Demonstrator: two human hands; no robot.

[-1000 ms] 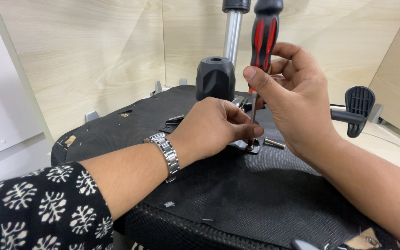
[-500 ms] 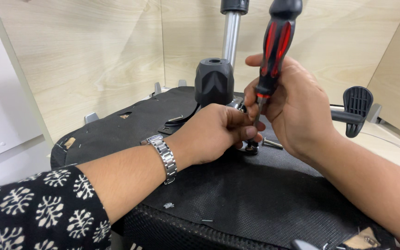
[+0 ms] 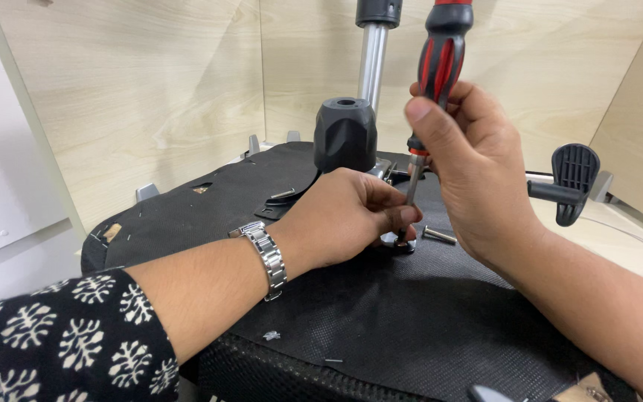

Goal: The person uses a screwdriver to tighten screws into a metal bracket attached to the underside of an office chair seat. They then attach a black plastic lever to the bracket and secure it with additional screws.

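Note:
An upturned chair seat (image 3: 381,320) covered in black fabric lies before me. My right hand (image 3: 470,164) grips a red-and-black screwdriver (image 3: 440,67) held upright, its tip down on a bolt with a washer (image 3: 400,242) on the seat's underside. My left hand (image 3: 344,216), a metal watch (image 3: 266,253) on its wrist, rests on the fabric with its fingers pinching the screwdriver's shaft just above the bolt. A loose silver bolt (image 3: 438,236) lies just right of the tip.
A black cone-shaped housing (image 3: 345,134) with a chrome column (image 3: 370,63) rises behind the hands. A black lever handle (image 3: 571,182) sticks out at the right. Light wooden panels enclose the back and sides. Small staples and chips lie on the fabric.
My right hand has lifted the screwdriver more upright and shifted its grip up the handle. My left hand's fingers have moved onto the shaft near the bolt.

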